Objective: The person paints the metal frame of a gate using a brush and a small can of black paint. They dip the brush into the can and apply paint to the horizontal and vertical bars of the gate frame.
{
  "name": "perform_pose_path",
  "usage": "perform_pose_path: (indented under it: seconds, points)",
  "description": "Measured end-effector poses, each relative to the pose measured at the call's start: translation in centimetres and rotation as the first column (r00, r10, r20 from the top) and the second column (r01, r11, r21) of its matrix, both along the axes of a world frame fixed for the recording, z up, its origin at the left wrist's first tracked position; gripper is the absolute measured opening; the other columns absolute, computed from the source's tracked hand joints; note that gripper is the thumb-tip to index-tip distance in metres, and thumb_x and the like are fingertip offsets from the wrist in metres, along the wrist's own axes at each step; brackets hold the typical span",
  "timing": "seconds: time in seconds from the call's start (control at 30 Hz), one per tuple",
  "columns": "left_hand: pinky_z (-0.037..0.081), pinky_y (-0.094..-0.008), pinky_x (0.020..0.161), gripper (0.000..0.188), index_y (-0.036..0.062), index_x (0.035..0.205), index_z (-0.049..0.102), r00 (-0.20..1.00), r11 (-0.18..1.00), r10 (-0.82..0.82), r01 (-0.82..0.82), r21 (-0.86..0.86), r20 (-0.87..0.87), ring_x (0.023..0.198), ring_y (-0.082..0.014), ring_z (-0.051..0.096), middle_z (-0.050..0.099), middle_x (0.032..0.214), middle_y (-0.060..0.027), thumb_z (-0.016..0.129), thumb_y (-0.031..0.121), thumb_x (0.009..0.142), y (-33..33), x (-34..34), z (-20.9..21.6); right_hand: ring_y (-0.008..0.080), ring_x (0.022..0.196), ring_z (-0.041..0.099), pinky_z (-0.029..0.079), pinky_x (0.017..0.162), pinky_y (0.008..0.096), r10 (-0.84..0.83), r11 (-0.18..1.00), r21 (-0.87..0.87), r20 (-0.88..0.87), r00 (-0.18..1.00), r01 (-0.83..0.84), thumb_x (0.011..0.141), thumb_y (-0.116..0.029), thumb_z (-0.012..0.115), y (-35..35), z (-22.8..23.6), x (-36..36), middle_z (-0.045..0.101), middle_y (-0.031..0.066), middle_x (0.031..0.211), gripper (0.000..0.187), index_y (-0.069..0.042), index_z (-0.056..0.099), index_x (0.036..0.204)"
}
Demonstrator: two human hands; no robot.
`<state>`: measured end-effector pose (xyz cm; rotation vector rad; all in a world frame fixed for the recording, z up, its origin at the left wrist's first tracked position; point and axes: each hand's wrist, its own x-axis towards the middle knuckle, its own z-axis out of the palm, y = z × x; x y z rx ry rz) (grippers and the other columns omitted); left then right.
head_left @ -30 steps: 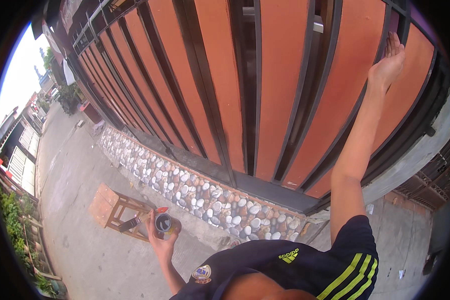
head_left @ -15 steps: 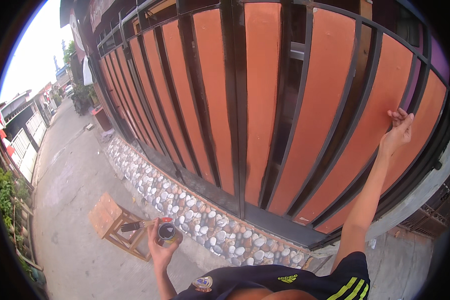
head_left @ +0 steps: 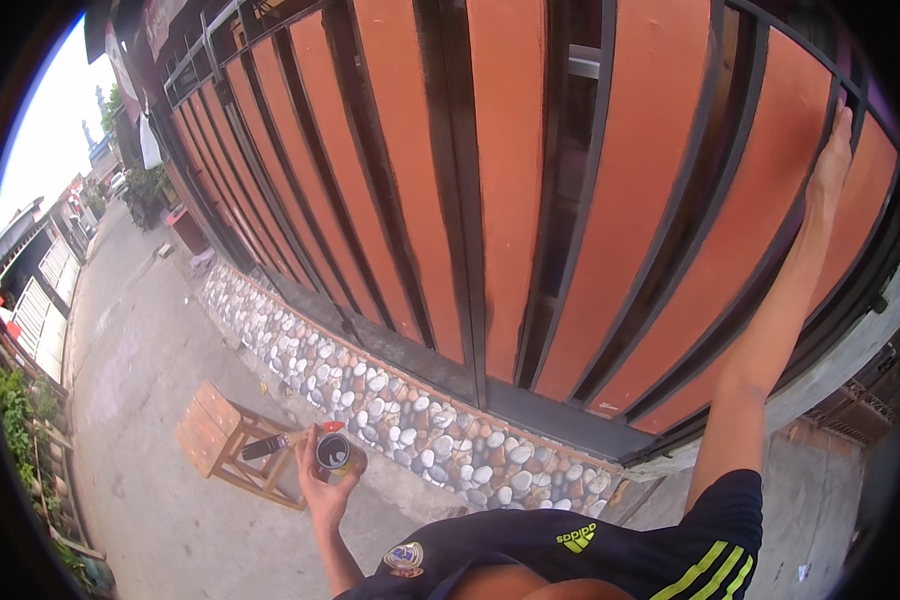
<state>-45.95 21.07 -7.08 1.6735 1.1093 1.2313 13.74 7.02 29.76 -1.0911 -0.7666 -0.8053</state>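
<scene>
My left hand (head_left: pixel 323 478) is closed around a small open can (head_left: pixel 334 453) with dark contents. The same hand holds a paintbrush (head_left: pixel 270 445) crosswise at the can's rim, its dark bristles pointing left and its red handle end to the right. My right hand (head_left: pixel 834 155) reaches up to the far right of an orange and black slatted fence (head_left: pixel 505 200). Its fingers lie stretched upward along a dark upright bar (head_left: pixel 812 160) beside an orange slat; they look straight, and some are hidden. Nothing held shows in that hand.
A wooden stool (head_left: pixel 210 435) stands on the concrete lane just left of the can. A low ledge faced with pebbles (head_left: pixel 400 420) runs along the fence's foot. Green plants (head_left: pixel 15 410) line the left edge, and a planter (head_left: pixel 187 230) stands farther down the lane.
My right hand has moved up along the fence, and its curled fingers have straightened against the bar. My left hand still holds the can and paintbrush, almost unmoved. The view has shifted slightly.
</scene>
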Motion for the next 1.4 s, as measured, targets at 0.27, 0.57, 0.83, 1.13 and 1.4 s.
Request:
perform_pose_path:
  seconds: [0.27,0.57,0.83,1.13,1.4]
  points:
    - [0.048,-0.0342,0.098,0.094,0.0012,0.146,0.038,1.0,1.0,-0.02,0.02,-0.003,-0.002,0.117,-0.0223,0.053,0.042,0.121,-0.007,0.078,0.001,0.061,0.8,-0.3,-0.5,0.0339,0.137,0.037,0.03,0.111,0.0388,-0.109,0.971,-0.236,-0.284,0.953,0.041,0.103,-0.05,0.036,1.8,-25.6,-1.2,0.037,0.0234,0.148,0.072,0.006,0.026,0.147]
    - [0.045,-0.0351,0.1,0.09,0.0001,0.145,0.038,0.991,0.992,-0.13,0.13,-0.008,-0.033,0.119,-0.0225,0.051,0.041,0.123,-0.008,0.075,-0.002,0.063,1.6,2.6,1.6,0.0266,0.066,0.07,0.055,0.063,0.0389,-0.437,0.145,-0.8,-0.58,0.688,-0.582,0.097,-0.045,0.054,-11.7,-55.2,-2.2,0.071,0.0156,0.073,0.054,0.005,0.07,0.085]
    - [0.039,-0.0419,0.105,0.087,0.0019,0.144,0.044,0.983,0.986,-0.119,0.134,0.103,-0.14,0.12,-0.0273,0.05,0.047,0.132,-0.012,0.079,0.02,0.066,2.4,1.1,-0.4,0.0223,0.105,0.064,0.055,0.087,0.033,-0.034,0.978,-0.21,-0.171,0.985,-0.003,0.099,-0.008,0.047,-7.4,-30.1,-2.6,0.06,0.0148,0.123,0.031,-0.001,0.053,0.129]
    - [0.038,-0.0408,0.107,0.079,0.0017,0.144,0.042,0.962,0.987,-0.143,0.156,0.04,-0.232,0.128,-0.0266,0.048,0.046,0.14,-0.0129,0.073,0.008,0.072,1.0,2.0,1.3,0.0367,0.131,0.047,0.036,0.11,0.04,-0.117,0.975,-0.206,-0.178,0.977,0.079,0.103,-0.047,0.034,-0.6,-30.0,1.3,0.048,0.0284,0.138,0.066,0.004,0.032,0.145]
    - [0.037,-0.0443,0.109,0.08,0.0019,0.143,0.044,0.957,0.978,-0.206,0.21,-0.002,-0.204,0.131,-0.0293,0.045,0.046,0.141,-0.0156,0.075,0.016,0.071,-0.2,2.9,0.9,0.0359,0.084,0.069,0.054,0.08,0.0453,-0.432,-0.364,-0.795,-0.317,0.844,-0.485,0.085,-0.033,0.061,-23.2,-73.3,-16.3,0.07,0.0219,0.094,0.035,0.0,0.073,0.088]
